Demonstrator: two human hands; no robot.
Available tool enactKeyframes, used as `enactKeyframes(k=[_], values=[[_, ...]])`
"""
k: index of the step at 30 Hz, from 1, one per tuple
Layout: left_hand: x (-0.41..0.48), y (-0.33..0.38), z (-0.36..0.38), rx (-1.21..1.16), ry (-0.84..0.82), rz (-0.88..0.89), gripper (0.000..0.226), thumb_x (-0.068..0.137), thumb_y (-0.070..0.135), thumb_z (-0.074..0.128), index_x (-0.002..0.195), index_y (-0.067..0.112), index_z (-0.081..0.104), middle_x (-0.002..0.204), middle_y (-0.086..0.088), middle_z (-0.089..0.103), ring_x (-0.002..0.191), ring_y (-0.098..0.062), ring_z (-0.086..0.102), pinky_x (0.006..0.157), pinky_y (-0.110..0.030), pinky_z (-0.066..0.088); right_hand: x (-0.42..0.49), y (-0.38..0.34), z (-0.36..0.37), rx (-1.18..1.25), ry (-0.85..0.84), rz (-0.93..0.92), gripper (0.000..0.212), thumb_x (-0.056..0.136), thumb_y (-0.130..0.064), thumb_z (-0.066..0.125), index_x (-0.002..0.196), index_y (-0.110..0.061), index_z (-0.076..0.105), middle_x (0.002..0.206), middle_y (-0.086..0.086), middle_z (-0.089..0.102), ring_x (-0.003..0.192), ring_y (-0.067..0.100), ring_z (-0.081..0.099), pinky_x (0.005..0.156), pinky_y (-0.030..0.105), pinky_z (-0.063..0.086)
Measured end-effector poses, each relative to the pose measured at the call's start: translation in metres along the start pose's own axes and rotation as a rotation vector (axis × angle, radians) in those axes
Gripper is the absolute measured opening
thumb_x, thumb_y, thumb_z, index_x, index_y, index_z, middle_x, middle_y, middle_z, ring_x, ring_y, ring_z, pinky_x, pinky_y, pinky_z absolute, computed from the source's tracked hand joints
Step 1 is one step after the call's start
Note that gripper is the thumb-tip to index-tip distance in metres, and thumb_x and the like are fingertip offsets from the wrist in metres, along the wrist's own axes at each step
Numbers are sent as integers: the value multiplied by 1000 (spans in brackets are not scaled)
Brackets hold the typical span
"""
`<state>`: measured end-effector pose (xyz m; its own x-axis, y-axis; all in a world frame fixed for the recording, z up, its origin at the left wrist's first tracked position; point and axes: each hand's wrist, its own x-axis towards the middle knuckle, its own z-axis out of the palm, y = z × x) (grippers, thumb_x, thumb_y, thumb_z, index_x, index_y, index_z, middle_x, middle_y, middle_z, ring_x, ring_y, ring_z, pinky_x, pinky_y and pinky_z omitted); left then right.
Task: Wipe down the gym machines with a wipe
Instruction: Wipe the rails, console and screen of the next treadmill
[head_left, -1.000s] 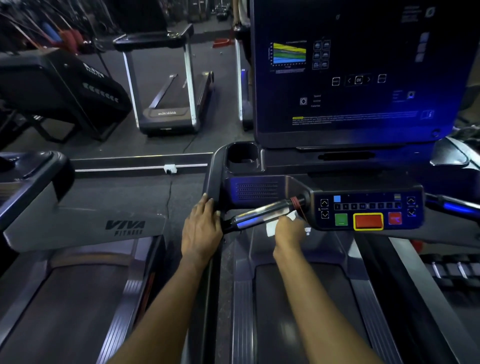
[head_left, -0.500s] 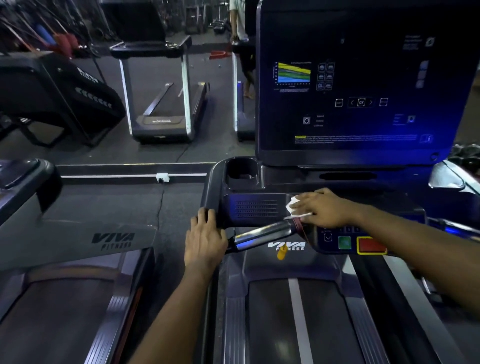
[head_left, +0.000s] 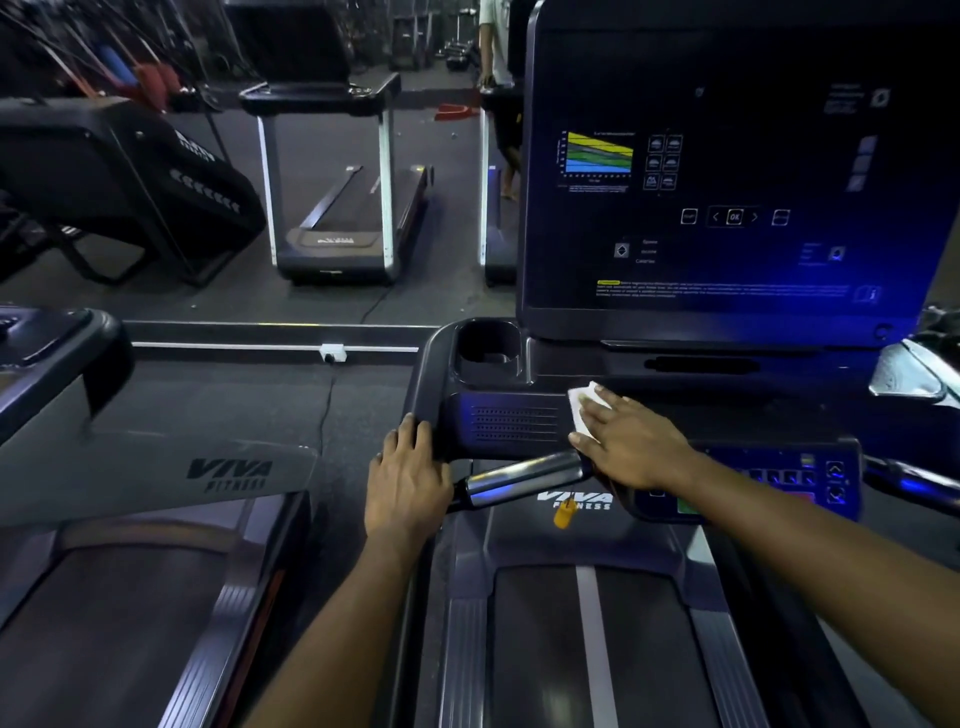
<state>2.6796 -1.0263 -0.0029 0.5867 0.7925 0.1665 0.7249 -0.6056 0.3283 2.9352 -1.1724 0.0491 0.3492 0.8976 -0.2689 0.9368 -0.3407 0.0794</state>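
Note:
I stand on a dark treadmill (head_left: 592, 649) with a big console screen (head_left: 727, 182). A white wipe (head_left: 584, 405) lies flat on the console ledge beside the speaker grille (head_left: 514, 423). My right hand (head_left: 631, 441) presses the wipe down with straight fingers, above the chrome handlebar (head_left: 524, 478). My left hand (head_left: 408, 480) grips the console's left corner frame, fingers curled over its edge. The control panel (head_left: 779, 478) with its buttons is partly hidden behind my right wrist.
A cup holder (head_left: 488, 348) sits left of the screen. Another treadmill (head_left: 130, 519) stands close on the left, and a further treadmill (head_left: 337, 208) across the aisle. A person (head_left: 498, 78) stands at the back. A yellow safety clip (head_left: 563, 514) hangs under the console.
My right hand rose with the wipe from under the handlebar onto the console ledge and slid left, now pressing it flat. My left hand stayed on the frame.

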Motion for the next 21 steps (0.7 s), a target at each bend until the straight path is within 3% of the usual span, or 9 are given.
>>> enactKeyframes(k=[3,8,12,14,18,19,21], values=[[0,-2,3,39,7,51,55,93,22,51,147,15,41,161,-7,33,145,-29,34,111,-48,39,3,-8,7,20,27,127,75,105,-58,13,161,-8,16,169,8,9,156,20,3,127,38,6],[2,-5,6,35,-4,63,60,94,18,46,153,15,37,164,-7,29,151,-28,25,120,-48,28,-6,-8,2,65,74,207,82,102,-63,14,157,-4,25,163,17,29,152,27,23,124,43,17],[1,-3,5,33,-14,96,58,97,17,45,154,16,38,164,-7,29,153,-27,22,123,-46,24,1,-9,-9,152,-21,275,91,98,-71,12,159,-4,19,167,17,15,156,26,8,125,48,3],[1,-3,4,40,-40,106,56,99,18,44,154,18,37,165,-7,28,153,-27,21,124,-44,23,0,-11,-13,144,-38,298,91,98,-72,12,157,-4,25,166,18,17,156,27,7,125,49,2],[10,2,-8,89,-61,121,66,92,20,47,157,19,33,154,-5,45,140,-27,39,112,-42,37,-16,-16,-15,-14,-43,335,84,101,-65,12,126,-7,67,150,15,50,154,32,15,124,51,5],[14,8,-13,101,-77,116,71,90,21,47,158,21,29,145,-5,52,132,-28,46,107,-42,40,-18,-18,-14,-27,-33,348,84,101,-65,13,126,-6,67,151,16,48,154,32,13,124,51,5],[30,24,-24,97,-116,86,76,89,23,47,161,23,20,133,-8,57,121,-30,51,101,-44,41,-16,-17,-14,43,9,364,87,101,-67,17,145,1,48,162,20,29,155,30,8,124,46,6]])
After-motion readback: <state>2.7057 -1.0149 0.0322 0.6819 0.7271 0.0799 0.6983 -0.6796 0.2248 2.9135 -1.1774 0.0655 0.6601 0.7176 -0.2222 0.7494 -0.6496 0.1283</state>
